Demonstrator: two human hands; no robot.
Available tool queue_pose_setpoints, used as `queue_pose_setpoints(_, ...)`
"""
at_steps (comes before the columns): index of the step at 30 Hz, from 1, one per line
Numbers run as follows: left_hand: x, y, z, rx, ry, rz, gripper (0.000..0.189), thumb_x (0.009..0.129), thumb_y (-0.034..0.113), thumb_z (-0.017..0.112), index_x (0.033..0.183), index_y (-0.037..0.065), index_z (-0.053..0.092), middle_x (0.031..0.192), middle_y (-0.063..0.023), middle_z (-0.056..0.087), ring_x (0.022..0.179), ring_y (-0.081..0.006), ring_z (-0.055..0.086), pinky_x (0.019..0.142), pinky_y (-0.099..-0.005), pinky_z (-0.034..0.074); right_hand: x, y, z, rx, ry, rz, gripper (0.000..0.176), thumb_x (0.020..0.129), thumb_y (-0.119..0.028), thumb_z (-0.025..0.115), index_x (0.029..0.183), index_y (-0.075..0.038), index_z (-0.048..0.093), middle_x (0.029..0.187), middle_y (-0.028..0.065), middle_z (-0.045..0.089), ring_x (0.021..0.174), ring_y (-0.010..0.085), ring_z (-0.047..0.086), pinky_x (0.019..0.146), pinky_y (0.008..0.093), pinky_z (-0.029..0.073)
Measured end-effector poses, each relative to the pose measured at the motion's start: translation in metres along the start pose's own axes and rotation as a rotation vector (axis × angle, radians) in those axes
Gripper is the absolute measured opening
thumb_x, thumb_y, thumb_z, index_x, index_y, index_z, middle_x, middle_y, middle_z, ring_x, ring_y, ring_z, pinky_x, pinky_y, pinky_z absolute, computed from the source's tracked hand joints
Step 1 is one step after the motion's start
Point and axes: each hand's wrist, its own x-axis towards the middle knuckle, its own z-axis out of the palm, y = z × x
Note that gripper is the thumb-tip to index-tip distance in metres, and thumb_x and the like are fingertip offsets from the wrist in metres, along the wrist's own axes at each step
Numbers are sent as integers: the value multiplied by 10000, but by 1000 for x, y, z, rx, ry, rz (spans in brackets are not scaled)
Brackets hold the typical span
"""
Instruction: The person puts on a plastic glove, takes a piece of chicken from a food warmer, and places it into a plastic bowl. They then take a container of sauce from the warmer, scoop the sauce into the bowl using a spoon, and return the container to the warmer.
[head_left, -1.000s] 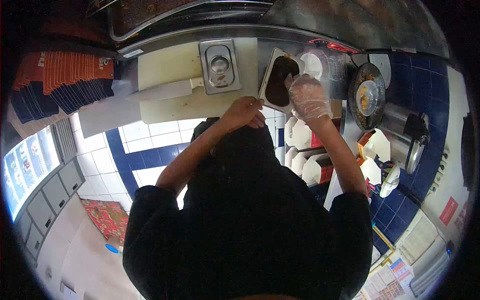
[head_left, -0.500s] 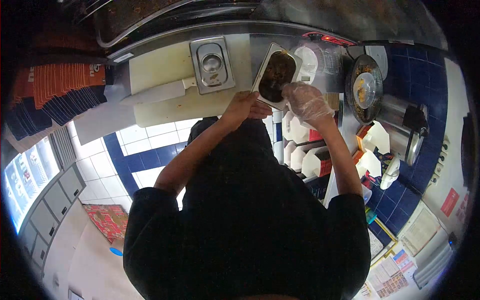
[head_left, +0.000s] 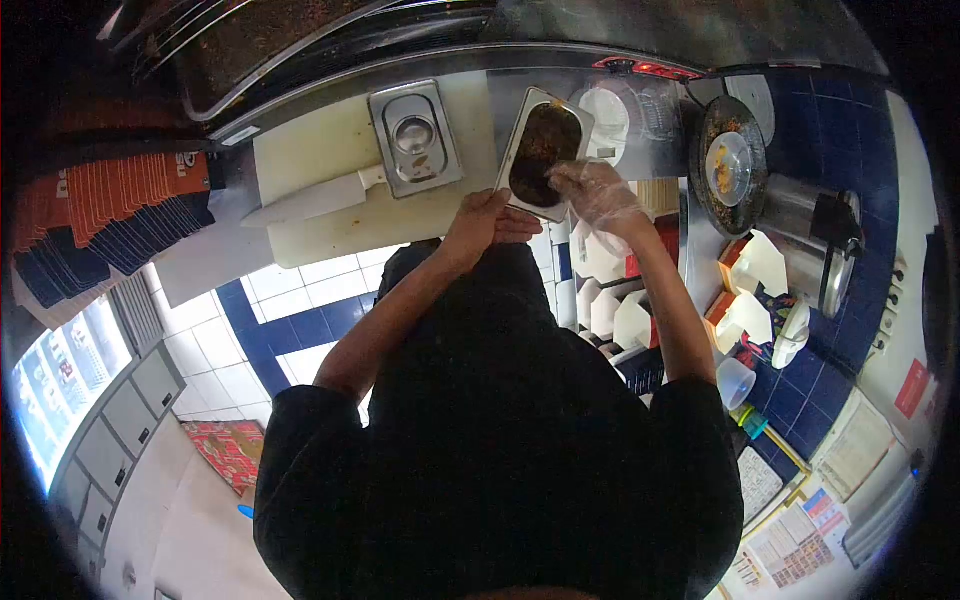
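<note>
My bare left hand (head_left: 490,228) is closed on the near left corner of a metal container (head_left: 520,150), thumb on the rim and fingers below it. Dark brown food (head_left: 550,140) fills the container. My right hand (head_left: 598,195), in a clear plastic glove, is at the container's right side, fingers pinched together over the food; whatever they hold is too small to make out. Left of the container, a metal lid with a small round bowl (head_left: 414,135) lies on the pale cutting board (head_left: 320,235), beside a large knife (head_left: 315,198).
White and orange boxes (head_left: 755,262) stand at the right, near a round dark pan (head_left: 712,195) holding a clear bowl. A steel pot (head_left: 790,215) is beyond them. Stacked orange and blue packaging (head_left: 110,200) lies at the far left. Clear plastic containers (head_left: 655,115) stand behind my right hand.
The whole view has shifted slightly. My right hand has moved a little left and up over the food, its fingers drawn together. My left hand keeps its hold on the container.
</note>
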Motion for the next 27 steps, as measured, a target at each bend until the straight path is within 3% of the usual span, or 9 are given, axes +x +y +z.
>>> queue_pose_setpoints(7, -1, -3, 6, -58, -26, -12, 421, 1047, 306, 383, 1154, -98, 437, 1075, -311, 630, 1008, -368, 666, 887, -432, 572, -11, 0, 0, 247, 83, 135, 256, 930, -245, 586, 1025, -36, 697, 980, 182, 695, 909, 327, 677, 787, 392, 532)
queue_pose_setpoints(13, 1, -6, 5, -113, -48, -49, 426, 1053, 294, 350, 1172, -106, 438, 1109, -323, 616, 1054, -378, 646, 913, -449, 558, -31, -6, -4, 378, 166, 374, 237, 915, -220, 587, 1021, -36, 692, 819, 175, 684, 739, 306, 668, 686, 366, 503)
queue_pose_setpoints(16, 1, -7, 4, -119, -43, -38, 441, 1049, 314, 364, 1144, -109, 447, 1096, -310, 624, 1038, -388, 652, 892, -454, 563, -36, 0, 6, 454, 217, 385, 234, 914, -204, 579, 1021, -29, 690, 786, 165, 674, 698, 285, 652, 660, 358, 490)
queue_pose_setpoints(19, 1, -7, 4, -94, -45, -48, 428, 1049, 306, 360, 1134, -102, 457, 1104, -311, 623, 1038, -382, 653, 907, -457, 556, -39, -9, 12, 241, 311, 336, 226, 913, -201, 581, 1008, -27, 689, 793, 166, 677, 702, 286, 656, 667, 360, 496)
queue_pose_setpoints(22, 0, -6, 5, -87, -21, -63, 418, 1050, 301, 355, 1133, -95, 462, 1108, -308, 625, 1045, -379, 651, 915, -459, 553, -40, -4, 18, 320, 367, 360, 210, 909, -192, 577, 993, -36, 689, 803, 166, 679, 709, 288, 661, 679, 361, 504)
queue_pose_setpoints(25, 3, -11, -1, -64, -55, -45, 425, 1049, 312, 358, 1139, -90, 462, 1104, -297, 632, 1037, -374, 655, 904, -450, 558, -38, 1, 39, 254, 397, 210, 197, 907, -177, 572, 990, -42, 689, 812, 171, 681, 715, 284, 665, 687, 358, 509)
queue_pose_setpoints(27, 4, -11, 0, -41, -75, -19, 429, 1050, 318, 357, 1145, -87, 462, 1102, -296, 634, 1028, -370, 660, 896, -441, 563, -34, -10, 32, 302, 315, 270, 209, 915, -184, 572, 1015, -42, 689, 812, 171, 682, 720, 258, 669, 683, 348, 508)
